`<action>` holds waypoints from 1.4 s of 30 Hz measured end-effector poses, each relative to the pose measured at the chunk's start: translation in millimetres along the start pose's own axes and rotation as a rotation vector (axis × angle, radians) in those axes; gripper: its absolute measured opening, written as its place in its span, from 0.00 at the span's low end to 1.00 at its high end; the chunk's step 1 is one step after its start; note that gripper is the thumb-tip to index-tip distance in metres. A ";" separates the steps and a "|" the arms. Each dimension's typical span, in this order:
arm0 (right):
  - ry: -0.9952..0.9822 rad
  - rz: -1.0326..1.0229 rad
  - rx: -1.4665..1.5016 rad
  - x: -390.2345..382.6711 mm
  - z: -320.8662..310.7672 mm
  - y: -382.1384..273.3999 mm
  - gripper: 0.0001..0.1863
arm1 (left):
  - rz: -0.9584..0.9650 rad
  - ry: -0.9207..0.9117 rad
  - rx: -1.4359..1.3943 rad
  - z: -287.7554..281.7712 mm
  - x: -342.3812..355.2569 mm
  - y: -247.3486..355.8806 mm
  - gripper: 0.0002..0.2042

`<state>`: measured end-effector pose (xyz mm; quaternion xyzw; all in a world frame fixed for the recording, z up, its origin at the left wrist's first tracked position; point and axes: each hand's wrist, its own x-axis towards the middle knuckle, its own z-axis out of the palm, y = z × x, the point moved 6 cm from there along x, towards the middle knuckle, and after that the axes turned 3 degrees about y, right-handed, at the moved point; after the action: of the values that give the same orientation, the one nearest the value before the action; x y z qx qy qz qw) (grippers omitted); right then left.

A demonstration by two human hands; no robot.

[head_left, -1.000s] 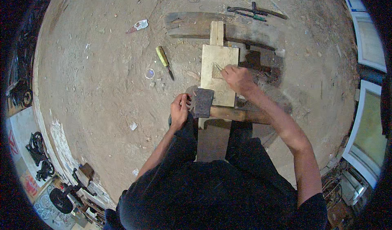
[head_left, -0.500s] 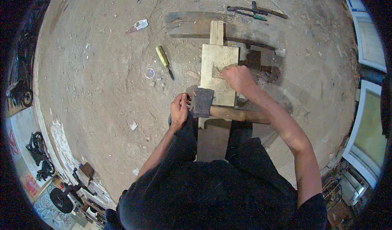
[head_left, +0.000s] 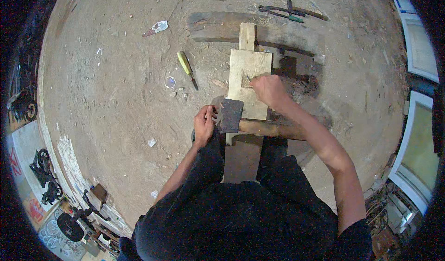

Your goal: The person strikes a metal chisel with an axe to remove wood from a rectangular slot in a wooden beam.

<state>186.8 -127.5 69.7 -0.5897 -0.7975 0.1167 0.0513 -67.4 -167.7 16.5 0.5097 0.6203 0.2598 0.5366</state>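
My right hand is closed on a thin pointed tool over a square recess in a pale wooden board. My left hand has its fingers curled beside a dark, heavy axe-like head; whether anything is inside them is hidden. The head's wooden handle runs rightward across the near end of the board. A yellow-handled chisel lies on the floor to the board's left.
A weathered beam lies crosswise beyond the board, with pliers and other dark tools past it. Scraps litter the dirty floor. White framed panels stand along the right edge; dark metal items crowd the lower left.
Over the last second my right hand has shifted very slightly over the recess, its fingers bent down more around the thin tool. My left hand stays in place.
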 end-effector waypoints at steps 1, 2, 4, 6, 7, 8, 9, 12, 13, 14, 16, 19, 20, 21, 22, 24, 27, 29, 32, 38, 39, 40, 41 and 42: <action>0.022 -0.039 -0.023 -1.4 -0.7 -2.6 0.06 | 0.005 -0.001 -0.005 0.9 0.0 0.8 0.15; -0.010 -0.057 -0.082 -3.4 2.0 -4.3 0.05 | 0.007 -0.003 -0.004 1.7 -0.2 1.4 0.15; -0.072 -0.097 -0.199 -2.3 0.6 -13.6 0.04 | 0.013 -0.001 0.002 1.8 -0.7 3.1 0.15; -0.030 -0.101 -0.190 -0.7 9.4 -18.1 0.05 | 0.004 -0.004 -0.002 2.1 -0.3 2.7 0.15; -0.010 -0.103 -0.185 -1.6 12.4 -18.9 0.05 | -0.001 -0.006 -0.004 2.0 -0.5 2.0 0.15; 0.041 -0.116 -0.182 -5.0 12.0 -18.2 0.06 | 0.013 -0.008 0.004 1.9 -1.0 2.4 0.15; 0.095 -0.132 -0.180 -6.2 5.9 -19.5 0.06 | 0.031 -0.008 0.011 0.7 -0.3 3.5 0.15; 0.351 -0.169 -0.051 -9.7 -39.4 -14.2 0.06 | 0.038 -0.006 0.015 0.6 0.8 7.8 0.15; 0.447 -0.180 0.020 -11.5 -59.1 -13.0 0.06 | 0.025 -0.003 0.016 0.6 -1.7 8.3 0.15; 0.365 -0.134 0.058 -8.6 -59.6 -10.2 0.05 | 0.024 -0.002 0.033 -0.8 -3.0 4.9 0.15; 0.209 -0.042 0.112 -3.3 -59.6 -1.3 0.03 | 0.041 -0.005 0.055 0.7 1.0 1.7 0.15; 0.052 0.011 0.144 -2.0 -43.0 0.6 0.06 | 0.043 0.006 0.044 -0.1 1.0 1.0 0.15; -0.018 0.026 0.125 -1.7 -35.9 0.3 0.06 | 0.046 0.007 0.040 0.1 1.2 1.9 0.15; -0.010 0.046 0.124 -2.0 -28.5 0.5 0.05 | 0.045 0.005 0.037 0.2 0.1 2.7 0.15; -0.001 0.066 0.123 -1.6 -20.7 0.5 0.05 | 0.045 0.004 0.035 0.3 -0.8 3.1 0.16; -0.026 0.099 0.114 1.1 -11.9 2.0 0.05 | 0.031 -0.002 0.021 1.1 -0.3 1.6 0.16; -0.104 0.168 0.134 5.8 -6.0 3.6 0.06 | 0.007 -0.012 0.021 0.1 0.4 -0.6 0.16; -0.127 0.253 0.208 5.8 -1.9 6.5 0.07 | 0.007 -0.010 0.034 -0.9 0.8 0.8 0.17; -0.049 0.287 0.298 2.7 -4.0 13.1 0.09 | 0.019 -0.012 0.044 0.8 -1.6 5.8 0.17; 0.014 0.244 0.371 4.6 -11.5 10.5 0.13 | 0.004 -0.016 0.017 0.1 -0.1 -0.3 0.17; 0.001 0.254 0.370 3.9 -10.1 11.2 0.14 | 0.003 -0.013 0.015 0.3 -0.5 -0.7 0.17; -0.012 0.264 0.368 2.9 -7.5 12.4 0.14 | 0.003 -0.011 0.012 0.3 -0.9 -0.9 0.16; -0.026 0.274 0.367 2.1 -4.7 13.7 0.15 | 0.003 -0.013 0.010 0.6 -1.0 -1.7 0.16; -0.061 0.301 0.426 2.8 0.2 16.0 0.15 | 0.003 -0.015 0.008 0.3 -0.3 -2.0 0.16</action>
<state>200.8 -120.4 65.5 -0.6738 -0.6595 0.3060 0.1322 -67.9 -168.7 14.8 0.5149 0.6166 0.2542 0.5386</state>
